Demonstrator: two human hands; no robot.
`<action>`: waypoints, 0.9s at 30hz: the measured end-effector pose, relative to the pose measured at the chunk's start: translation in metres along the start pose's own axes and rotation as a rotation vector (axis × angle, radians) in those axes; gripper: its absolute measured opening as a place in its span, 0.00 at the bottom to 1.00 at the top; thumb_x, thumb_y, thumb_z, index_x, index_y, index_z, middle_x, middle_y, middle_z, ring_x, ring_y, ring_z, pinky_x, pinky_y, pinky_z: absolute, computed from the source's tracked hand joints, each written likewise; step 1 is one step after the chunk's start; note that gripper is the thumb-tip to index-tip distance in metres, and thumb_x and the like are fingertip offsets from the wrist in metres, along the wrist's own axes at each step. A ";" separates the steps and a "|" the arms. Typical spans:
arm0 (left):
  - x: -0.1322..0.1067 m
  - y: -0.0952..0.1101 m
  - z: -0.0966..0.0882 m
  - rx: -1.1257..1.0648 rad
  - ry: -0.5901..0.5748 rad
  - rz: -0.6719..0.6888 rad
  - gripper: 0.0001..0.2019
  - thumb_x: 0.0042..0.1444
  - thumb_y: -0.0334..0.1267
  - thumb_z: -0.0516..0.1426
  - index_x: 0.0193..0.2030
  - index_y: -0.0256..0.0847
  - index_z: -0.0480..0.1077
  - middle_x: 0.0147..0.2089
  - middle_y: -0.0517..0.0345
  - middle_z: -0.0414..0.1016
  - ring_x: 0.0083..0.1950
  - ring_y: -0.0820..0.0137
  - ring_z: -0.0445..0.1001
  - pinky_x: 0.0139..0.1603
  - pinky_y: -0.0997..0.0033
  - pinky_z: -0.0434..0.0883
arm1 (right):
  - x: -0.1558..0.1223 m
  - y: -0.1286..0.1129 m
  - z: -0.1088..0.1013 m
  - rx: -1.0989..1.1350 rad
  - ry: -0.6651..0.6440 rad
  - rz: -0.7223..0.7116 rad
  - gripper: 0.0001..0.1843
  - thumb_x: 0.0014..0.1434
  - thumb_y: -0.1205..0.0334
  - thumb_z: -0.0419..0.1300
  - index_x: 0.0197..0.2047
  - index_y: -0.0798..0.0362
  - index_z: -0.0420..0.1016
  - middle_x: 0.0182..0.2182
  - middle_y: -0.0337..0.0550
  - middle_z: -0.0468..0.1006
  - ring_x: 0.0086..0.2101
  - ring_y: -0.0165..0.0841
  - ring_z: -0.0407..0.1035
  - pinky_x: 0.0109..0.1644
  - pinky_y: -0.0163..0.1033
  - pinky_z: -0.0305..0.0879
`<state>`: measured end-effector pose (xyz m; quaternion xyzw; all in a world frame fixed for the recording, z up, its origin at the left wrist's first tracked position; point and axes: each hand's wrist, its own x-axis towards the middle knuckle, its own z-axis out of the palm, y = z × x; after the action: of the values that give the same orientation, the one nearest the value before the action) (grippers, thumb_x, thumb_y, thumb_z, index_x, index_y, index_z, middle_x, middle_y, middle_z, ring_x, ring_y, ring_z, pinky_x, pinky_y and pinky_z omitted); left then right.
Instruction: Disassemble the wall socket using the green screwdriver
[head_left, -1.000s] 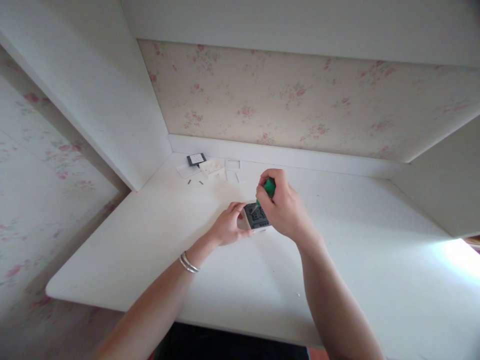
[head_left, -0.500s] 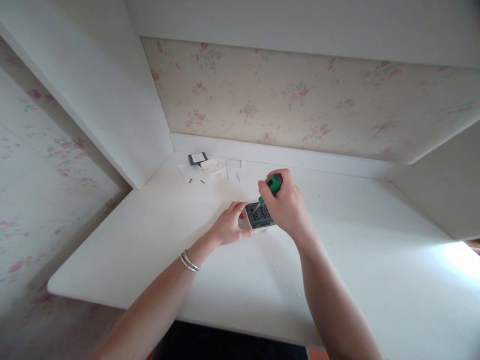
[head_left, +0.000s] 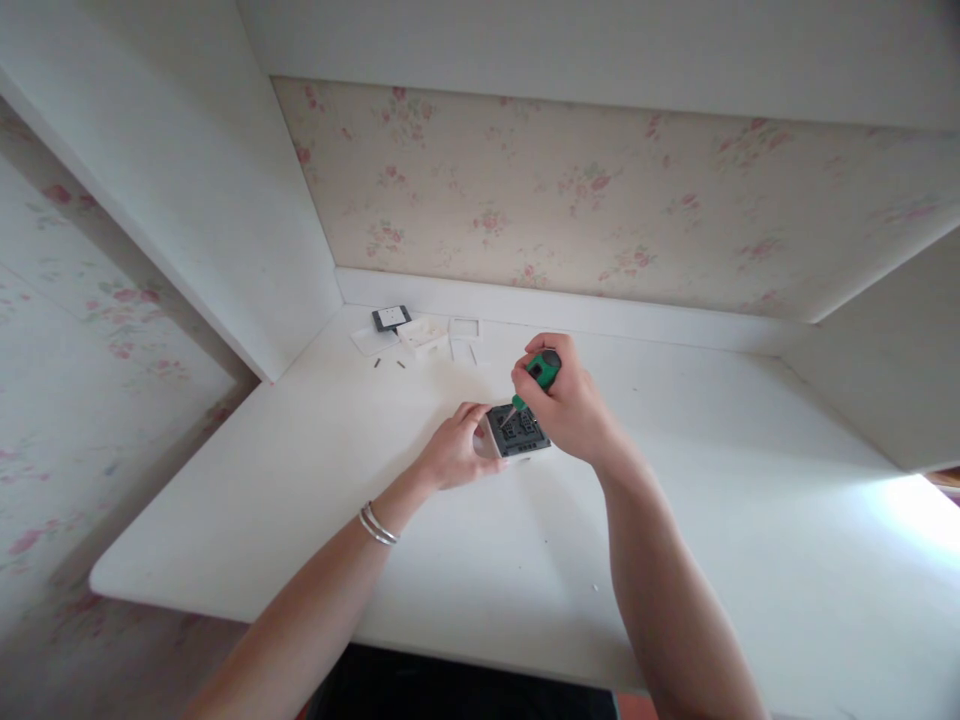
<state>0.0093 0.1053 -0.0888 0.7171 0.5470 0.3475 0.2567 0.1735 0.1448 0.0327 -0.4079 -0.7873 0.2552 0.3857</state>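
Note:
A small square switch module (head_left: pixel 517 432) with a dark grey face and white frame lies on the white desk (head_left: pixel 480 540). My left hand (head_left: pixel 454 450) grips its left edge, fingers curled round it. My right hand (head_left: pixel 566 405) is closed round a green-handled screwdriver (head_left: pixel 538 372), whose tip points down-left onto the top of the module's dark face. A silver bangle sits on my left wrist.
At the back left corner lie a dark switch part (head_left: pixel 391 318), several white plastic pieces (head_left: pixel 424 333) and two small dark screws (head_left: pixel 389 364). White shelf walls rise on the left, right and above. Flowered wallpaper covers the back.
My right hand has turned and lifted the screwdriver handle, which shows more of its green top. The module and my left hand have stayed in place.

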 end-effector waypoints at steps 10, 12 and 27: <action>0.001 0.002 0.000 -0.040 0.016 0.000 0.38 0.40 0.47 0.66 0.58 0.42 0.60 0.54 0.51 0.62 0.42 0.67 0.72 0.48 0.63 0.72 | 0.002 0.007 -0.005 0.110 -0.061 -0.068 0.15 0.57 0.59 0.53 0.47 0.48 0.56 0.35 0.37 0.73 0.31 0.31 0.68 0.38 0.41 0.65; 0.001 0.001 -0.001 -0.042 0.017 0.008 0.38 0.40 0.47 0.66 0.58 0.42 0.60 0.54 0.52 0.62 0.42 0.67 0.72 0.49 0.63 0.72 | 0.002 0.009 -0.007 0.153 -0.074 -0.078 0.15 0.57 0.60 0.54 0.47 0.48 0.56 0.35 0.37 0.73 0.32 0.31 0.67 0.39 0.42 0.65; 0.001 -0.002 0.000 0.006 0.008 0.014 0.38 0.41 0.47 0.66 0.59 0.42 0.58 0.55 0.51 0.62 0.42 0.66 0.73 0.50 0.62 0.72 | 0.003 0.003 0.005 0.090 0.069 -0.011 0.18 0.56 0.61 0.54 0.50 0.47 0.57 0.38 0.39 0.72 0.34 0.32 0.67 0.40 0.42 0.64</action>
<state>0.0082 0.1063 -0.0898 0.7203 0.5438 0.3507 0.2500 0.1701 0.1485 0.0288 -0.3945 -0.7635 0.2740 0.4318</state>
